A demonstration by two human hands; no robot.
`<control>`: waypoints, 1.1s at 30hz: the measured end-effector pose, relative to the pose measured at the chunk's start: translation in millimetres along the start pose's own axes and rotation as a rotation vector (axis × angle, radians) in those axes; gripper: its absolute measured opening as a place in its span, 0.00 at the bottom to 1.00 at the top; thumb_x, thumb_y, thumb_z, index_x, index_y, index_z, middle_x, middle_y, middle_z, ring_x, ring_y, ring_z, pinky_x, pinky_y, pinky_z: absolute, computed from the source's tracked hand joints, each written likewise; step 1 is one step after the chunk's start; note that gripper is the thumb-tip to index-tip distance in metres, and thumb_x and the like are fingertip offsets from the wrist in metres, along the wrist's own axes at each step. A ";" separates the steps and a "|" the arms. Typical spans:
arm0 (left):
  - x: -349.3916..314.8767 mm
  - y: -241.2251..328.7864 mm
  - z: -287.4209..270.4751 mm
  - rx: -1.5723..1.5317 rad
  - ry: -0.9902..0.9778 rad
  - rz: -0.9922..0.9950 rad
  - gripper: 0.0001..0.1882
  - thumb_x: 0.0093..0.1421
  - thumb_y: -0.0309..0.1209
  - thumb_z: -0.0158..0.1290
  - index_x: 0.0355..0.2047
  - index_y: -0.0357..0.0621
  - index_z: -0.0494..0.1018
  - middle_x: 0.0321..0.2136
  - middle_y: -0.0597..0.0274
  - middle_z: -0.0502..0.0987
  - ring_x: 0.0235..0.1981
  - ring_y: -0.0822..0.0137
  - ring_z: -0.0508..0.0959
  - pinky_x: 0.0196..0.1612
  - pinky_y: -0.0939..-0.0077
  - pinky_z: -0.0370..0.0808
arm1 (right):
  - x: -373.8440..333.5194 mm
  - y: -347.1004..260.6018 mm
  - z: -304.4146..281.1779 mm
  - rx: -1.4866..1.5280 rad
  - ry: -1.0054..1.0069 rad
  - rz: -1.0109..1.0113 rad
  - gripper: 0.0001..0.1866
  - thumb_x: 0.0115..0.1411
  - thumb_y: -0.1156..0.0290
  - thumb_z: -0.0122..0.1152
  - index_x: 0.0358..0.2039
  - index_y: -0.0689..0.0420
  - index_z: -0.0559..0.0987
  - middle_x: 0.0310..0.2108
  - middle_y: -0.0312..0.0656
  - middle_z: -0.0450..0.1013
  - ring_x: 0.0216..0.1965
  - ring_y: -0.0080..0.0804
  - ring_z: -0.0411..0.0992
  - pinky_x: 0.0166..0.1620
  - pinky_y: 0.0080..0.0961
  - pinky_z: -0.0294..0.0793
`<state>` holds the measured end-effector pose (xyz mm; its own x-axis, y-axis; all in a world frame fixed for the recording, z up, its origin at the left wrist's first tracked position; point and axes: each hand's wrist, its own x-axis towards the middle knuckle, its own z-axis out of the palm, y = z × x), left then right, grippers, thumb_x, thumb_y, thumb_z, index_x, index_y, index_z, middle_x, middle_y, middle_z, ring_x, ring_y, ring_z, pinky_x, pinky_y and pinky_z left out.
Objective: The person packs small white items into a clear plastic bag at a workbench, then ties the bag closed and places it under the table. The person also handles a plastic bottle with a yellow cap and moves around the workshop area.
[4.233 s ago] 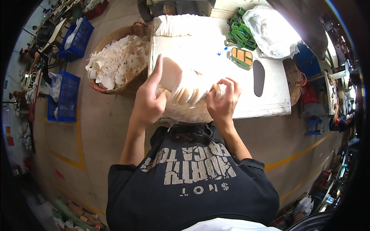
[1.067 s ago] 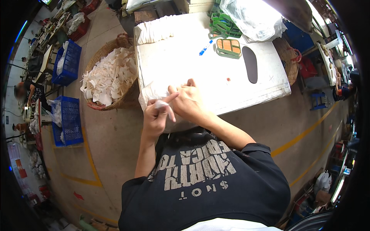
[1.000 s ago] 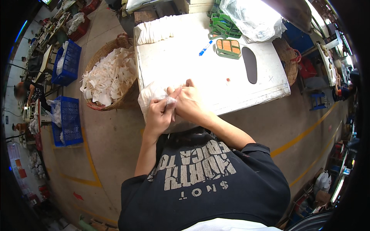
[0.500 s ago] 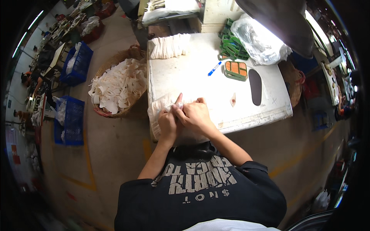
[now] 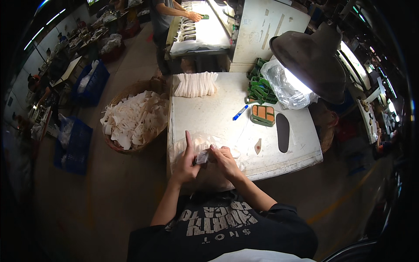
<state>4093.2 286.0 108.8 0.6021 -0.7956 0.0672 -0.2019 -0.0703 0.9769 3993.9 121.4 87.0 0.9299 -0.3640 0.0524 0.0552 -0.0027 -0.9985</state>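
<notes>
A clear plastic bag [image 5: 205, 140] with pale, layered pieces inside lies at the table's near left corner. My left hand [image 5: 186, 167] is closed round its gathered plastic, one finger stretched out away from me. From the other side my right hand [image 5: 225, 163] pinches the same bunched plastic, fingers curled. To the right of my hands, a small pale leaf-shaped piece [image 5: 258, 146] with a brown mark lies flat. Beyond it are a blue marker [image 5: 240, 112], a green-framed cutting die [image 5: 262, 115] with orange filling and a dark insole-shaped piece [image 5: 283, 133].
A neat stack of pale cut pieces [image 5: 196, 84] sits at the white table's [image 5: 205, 107] far left. Green dies [image 5: 260, 85] and a crumpled plastic bag [image 5: 286, 83] lie under a lamp [image 5: 307, 59]. Left stands a wicker basket [image 5: 114, 142] of scraps. A co-worker's hand [image 5: 194, 16] works beyond.
My hands have moved apart a little, with bunched plastic now showing between them. The view has shifted, so the table sits lower and a co-worker's arms appear at the top.
</notes>
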 end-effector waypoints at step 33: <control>1.3 -26.3 32.5 0.462 0.503 0.270 0.18 0.64 0.45 0.57 0.34 0.40 0.73 0.24 0.44 0.75 0.28 0.39 0.77 0.32 0.53 0.72 | -16.0 -34.1 5.1 -0.817 -0.059 -0.542 0.08 0.68 0.63 0.57 0.42 0.46 0.84 0.34 0.37 0.71 0.43 0.36 0.71 0.53 0.37 0.60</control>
<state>4074.2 267.3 76.6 0.7445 -0.4567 0.4871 -0.6316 -0.2452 0.7355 3979.0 132.1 120.3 0.8707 -0.0762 0.4858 0.2318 -0.8076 -0.5423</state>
